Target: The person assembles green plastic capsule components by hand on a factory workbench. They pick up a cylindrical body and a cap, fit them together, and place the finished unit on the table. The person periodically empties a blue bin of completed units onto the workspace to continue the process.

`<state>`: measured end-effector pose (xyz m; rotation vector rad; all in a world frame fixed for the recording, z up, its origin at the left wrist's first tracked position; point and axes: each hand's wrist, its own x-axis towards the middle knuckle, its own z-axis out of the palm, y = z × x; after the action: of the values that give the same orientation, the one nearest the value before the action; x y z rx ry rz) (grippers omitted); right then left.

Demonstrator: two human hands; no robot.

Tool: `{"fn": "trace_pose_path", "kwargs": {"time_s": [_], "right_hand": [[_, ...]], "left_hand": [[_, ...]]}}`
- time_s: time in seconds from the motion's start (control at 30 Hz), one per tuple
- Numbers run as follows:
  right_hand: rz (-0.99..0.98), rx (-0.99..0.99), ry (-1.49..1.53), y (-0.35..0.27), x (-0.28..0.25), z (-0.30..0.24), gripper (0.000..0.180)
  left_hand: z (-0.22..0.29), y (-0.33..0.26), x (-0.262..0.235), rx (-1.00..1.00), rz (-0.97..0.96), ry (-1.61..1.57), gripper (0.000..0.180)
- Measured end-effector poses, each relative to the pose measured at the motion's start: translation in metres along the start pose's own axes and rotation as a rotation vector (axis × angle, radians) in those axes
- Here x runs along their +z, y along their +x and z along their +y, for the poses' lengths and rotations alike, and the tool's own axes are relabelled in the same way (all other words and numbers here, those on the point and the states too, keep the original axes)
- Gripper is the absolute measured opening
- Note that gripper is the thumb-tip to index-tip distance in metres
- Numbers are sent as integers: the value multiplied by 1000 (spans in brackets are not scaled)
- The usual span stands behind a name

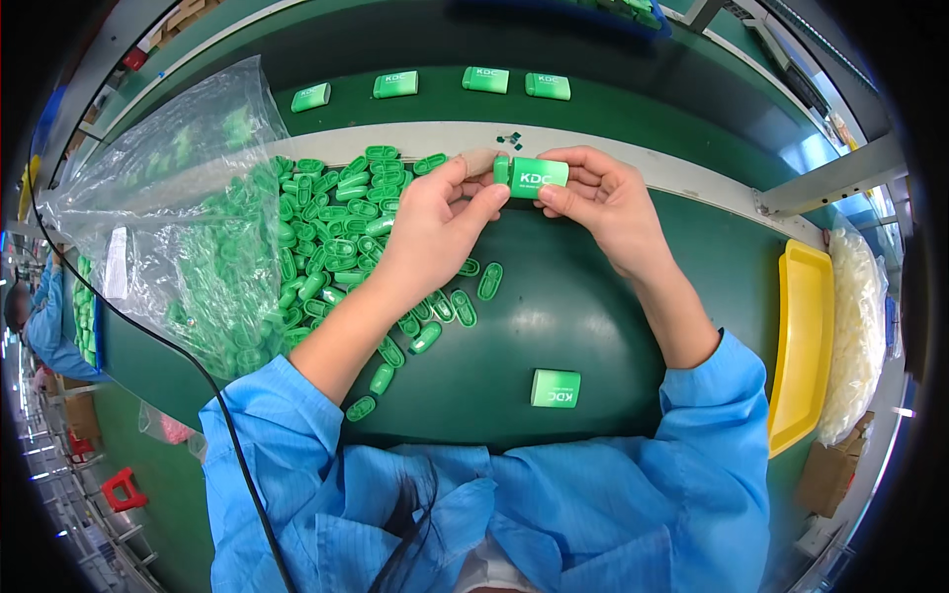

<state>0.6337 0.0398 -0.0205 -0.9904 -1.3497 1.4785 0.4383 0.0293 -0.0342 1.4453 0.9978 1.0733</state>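
Head view: I'm pinching a light, stiff green case (539,176) by its edges with my right hand (603,203), my left hand (440,222) pressing a slippery cap (501,168) on.

Six green boxes in all: four in a row on the far belt (432,83), one held up in the middle (539,176), one lying near on the table (555,387). One heap of small green caps (336,222), too many to count. One clear bag (168,178) left. One yellow tray (803,341) right.
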Motion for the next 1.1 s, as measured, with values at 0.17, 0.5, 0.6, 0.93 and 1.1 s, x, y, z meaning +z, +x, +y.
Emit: {"fn": "trace_pose_path", "kwargs": {"time_s": [0.17,0.5,0.6,0.93,1.1], "right_hand": [[-3,19,-11,-3,3,1,27],[-18,40,3,-1,-1,0,27],[-18,44,-7,-2,1,-1,28],[34,-71,-155,-9,11,-5,28],[153,-254,-361,-18,26,-2,25]], "left_hand": [[-1,-2,4,-22,49,-45,29],[5,-2,3,-173,23,-299,30],[0,-3,4,-91,83,-196,24],[7,-10,7,135,77,285,33],[10,-21,22,287,198,520,35]]}}
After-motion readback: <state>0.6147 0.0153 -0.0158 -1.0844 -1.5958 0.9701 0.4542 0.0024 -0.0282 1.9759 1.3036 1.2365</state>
